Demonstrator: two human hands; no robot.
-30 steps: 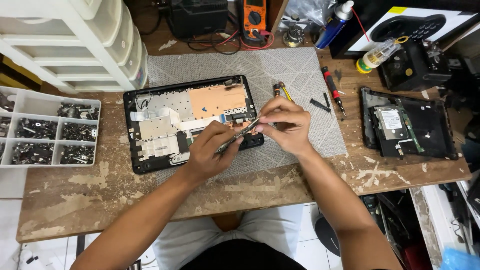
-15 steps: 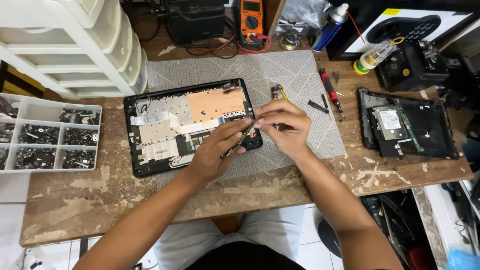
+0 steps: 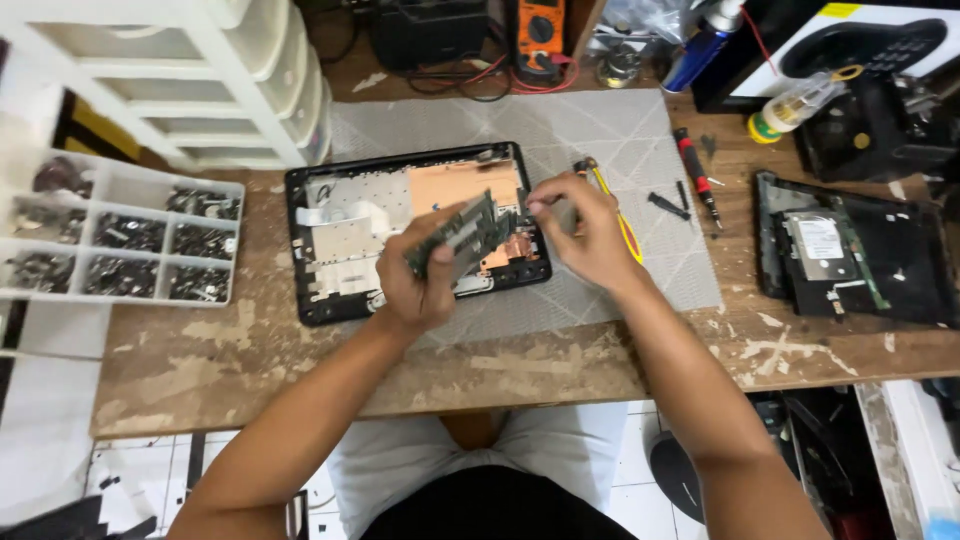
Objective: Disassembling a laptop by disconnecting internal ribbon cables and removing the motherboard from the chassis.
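An opened black laptop shell (image 3: 330, 300) lies on a grey mat (image 3: 600, 140) on the worn wooden desk. My left hand (image 3: 420, 280) grips a green circuit board (image 3: 462, 232) and holds it tilted up off the shell. My right hand (image 3: 585, 230) pinches the board's upper right corner with its fingertips. A copper-coloured plate (image 3: 455, 182) shows inside the shell behind the board.
A clear compartment tray of screws (image 3: 120, 240) sits at the left, under a white drawer unit (image 3: 200, 80). A yellow-handled tool (image 3: 625, 225) and a red screwdriver (image 3: 695, 170) lie on the mat. Another opened device with a drive (image 3: 850, 250) is at the right. A multimeter (image 3: 540, 30) stands at the back.
The circuit board was lying low in the shell between my hands; my left hand has now lifted and tilted it up. The view has shifted slightly.
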